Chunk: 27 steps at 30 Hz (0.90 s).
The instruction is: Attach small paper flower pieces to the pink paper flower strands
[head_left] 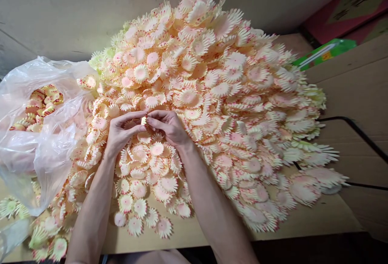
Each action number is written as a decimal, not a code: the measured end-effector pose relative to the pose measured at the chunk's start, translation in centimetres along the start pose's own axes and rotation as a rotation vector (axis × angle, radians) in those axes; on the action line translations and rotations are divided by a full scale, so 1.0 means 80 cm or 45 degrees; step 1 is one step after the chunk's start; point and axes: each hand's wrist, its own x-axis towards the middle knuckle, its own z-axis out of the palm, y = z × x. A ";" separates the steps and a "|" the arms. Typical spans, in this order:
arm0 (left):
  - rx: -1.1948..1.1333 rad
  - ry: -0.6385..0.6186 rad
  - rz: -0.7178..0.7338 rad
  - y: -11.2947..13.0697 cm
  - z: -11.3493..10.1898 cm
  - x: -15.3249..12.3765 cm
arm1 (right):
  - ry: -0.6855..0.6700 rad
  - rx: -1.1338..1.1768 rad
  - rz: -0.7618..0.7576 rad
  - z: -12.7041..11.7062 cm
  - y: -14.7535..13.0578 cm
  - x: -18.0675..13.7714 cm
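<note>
Near the middle of the head view, my left hand and my right hand meet with their fingertips pinched together. Between them is a small cream flower petal piece with a fringed edge, seen side-on; the fingers hide part of it. Both hands are over a large heap of similar artificial flower petal pieces, cream with pink centres and red-tipped fringes. Just below the hands, more loose petal pieces lie spread between my forearms.
At the left a clear plastic bag holds several redder petal pieces. The heap rests on a tan table, against a grey wall. On the right are a cardboard panel, a green packet and a black rod.
</note>
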 end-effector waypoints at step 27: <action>-0.181 0.020 -0.093 -0.003 0.001 -0.002 | -0.027 -0.004 0.012 -0.001 0.002 0.002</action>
